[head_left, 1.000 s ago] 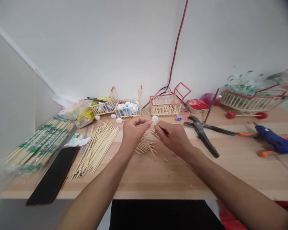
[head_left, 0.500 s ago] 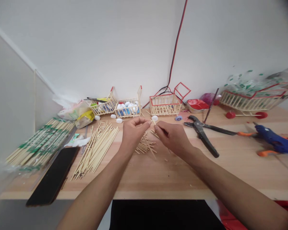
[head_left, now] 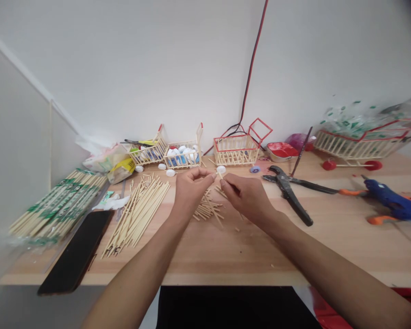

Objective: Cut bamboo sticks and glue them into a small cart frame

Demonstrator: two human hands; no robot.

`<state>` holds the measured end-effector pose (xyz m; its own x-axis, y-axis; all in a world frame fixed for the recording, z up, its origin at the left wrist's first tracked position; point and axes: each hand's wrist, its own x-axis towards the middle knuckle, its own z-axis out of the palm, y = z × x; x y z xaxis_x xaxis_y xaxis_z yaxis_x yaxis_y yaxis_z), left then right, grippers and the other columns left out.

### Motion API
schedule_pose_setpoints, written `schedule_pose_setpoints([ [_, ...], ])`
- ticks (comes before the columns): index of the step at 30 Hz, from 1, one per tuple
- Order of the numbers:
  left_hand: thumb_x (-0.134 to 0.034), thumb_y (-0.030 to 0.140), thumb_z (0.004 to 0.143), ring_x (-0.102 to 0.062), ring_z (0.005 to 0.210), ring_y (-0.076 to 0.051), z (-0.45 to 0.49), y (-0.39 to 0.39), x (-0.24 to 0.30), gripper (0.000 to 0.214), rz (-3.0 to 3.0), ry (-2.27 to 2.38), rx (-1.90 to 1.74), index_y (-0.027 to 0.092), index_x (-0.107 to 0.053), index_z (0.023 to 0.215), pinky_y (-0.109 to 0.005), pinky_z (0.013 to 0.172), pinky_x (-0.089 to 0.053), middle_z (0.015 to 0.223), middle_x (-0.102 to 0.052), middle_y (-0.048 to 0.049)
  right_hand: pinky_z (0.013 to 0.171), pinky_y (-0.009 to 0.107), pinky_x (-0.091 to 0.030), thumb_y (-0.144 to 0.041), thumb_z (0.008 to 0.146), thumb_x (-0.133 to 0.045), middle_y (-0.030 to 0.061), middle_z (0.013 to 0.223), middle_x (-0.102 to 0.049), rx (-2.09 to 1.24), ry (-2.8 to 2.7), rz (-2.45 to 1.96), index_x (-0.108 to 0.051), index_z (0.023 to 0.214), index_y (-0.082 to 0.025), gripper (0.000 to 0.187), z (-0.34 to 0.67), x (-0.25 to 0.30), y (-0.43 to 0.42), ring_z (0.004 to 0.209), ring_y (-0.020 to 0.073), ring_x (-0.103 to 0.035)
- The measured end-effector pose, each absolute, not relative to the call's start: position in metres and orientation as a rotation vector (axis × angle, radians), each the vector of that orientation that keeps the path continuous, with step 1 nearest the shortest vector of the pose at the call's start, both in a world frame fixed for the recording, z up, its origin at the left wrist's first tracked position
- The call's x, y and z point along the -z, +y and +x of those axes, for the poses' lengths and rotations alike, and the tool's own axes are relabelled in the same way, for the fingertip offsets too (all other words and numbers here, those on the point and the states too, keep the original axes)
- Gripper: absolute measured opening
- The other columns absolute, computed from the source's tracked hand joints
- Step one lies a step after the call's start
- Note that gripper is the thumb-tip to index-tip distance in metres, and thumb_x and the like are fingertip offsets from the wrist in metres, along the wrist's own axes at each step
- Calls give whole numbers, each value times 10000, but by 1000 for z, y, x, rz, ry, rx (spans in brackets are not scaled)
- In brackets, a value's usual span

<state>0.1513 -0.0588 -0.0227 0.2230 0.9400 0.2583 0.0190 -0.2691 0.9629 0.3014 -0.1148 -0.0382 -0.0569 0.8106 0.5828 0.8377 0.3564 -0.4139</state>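
Note:
Both my hands meet above the middle of the wooden table (head_left: 226, 256). My left hand (head_left: 191, 188) is closed in a pinch near a small white cap (head_left: 221, 169) that sits on the end of a short wooden stick. My right hand (head_left: 246, 196) is closed too, its fingertips pinching that short stick (head_left: 220, 175) from the other side. Just under the hands lies a small heap of cut stick pieces (head_left: 208, 209). A bundle of long bare sticks (head_left: 139, 212) lies to the left of my left hand.
Packs of wrapped chopsticks (head_left: 56, 205) and a black phone (head_left: 77, 251) lie at far left. Stick baskets (head_left: 164, 153) (head_left: 239, 147) stand by the wall. Black cutters (head_left: 289, 192), a blue glue gun (head_left: 392, 201), a red dish (head_left: 281, 150) and a wheeled stick cart (head_left: 359, 144) are right.

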Motion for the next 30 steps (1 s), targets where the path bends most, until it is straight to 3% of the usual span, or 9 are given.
schedule_pose_setpoints([
  [30,-722,268,673,-605,682,-138,152,-58,24,119,1513,938,-1206,153,-696,689,-268,692,-476,700,-680,-24,532,246,-213,-234,897,-451,-44,542,-383,42,-1856,-1457,-396,613,-181,294,302,39,-115,505,82,-319],
])
